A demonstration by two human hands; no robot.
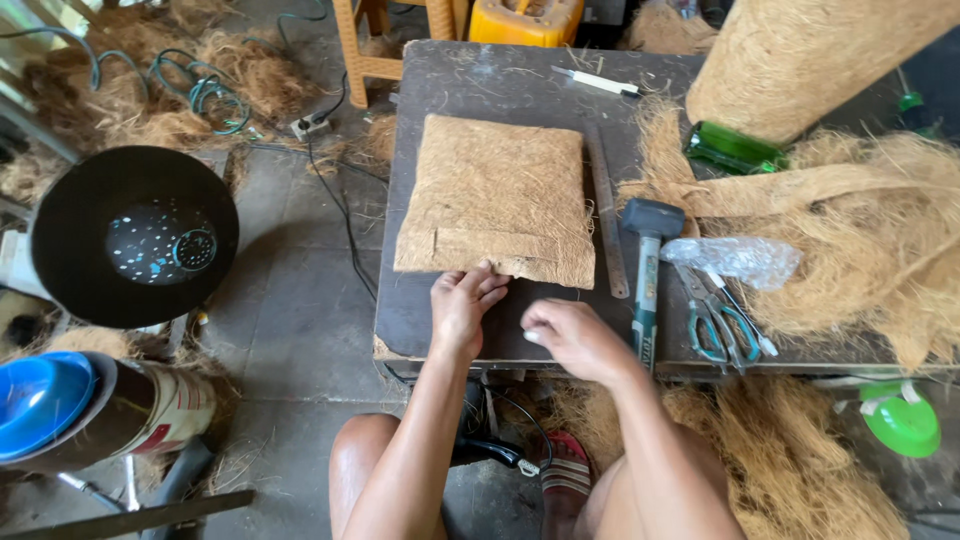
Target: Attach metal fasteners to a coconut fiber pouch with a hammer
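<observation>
Dark worktable (520, 85), fibre-strewn concrete floor (290, 300)

Soft daylight from upper left; sharp centre; wide-angle bending at edges; faint shadows.

Tan-brown square coir fibre mat (497, 200) on dark grey worktop (500, 85). Black-headed rubber mallet (648, 262) with green handle. Teal-handled metal scissors (718, 318). Green glass bottle (733, 149). Blue plastic lid (38, 400). Yellow plastic container (524, 20).

Mat (497, 200): rough, matt coir fibre
Tabletop (420, 310): dark, worn, dull board
Mallet (650, 262): black rubber head
Ruler (607, 215): dull metal
</observation>
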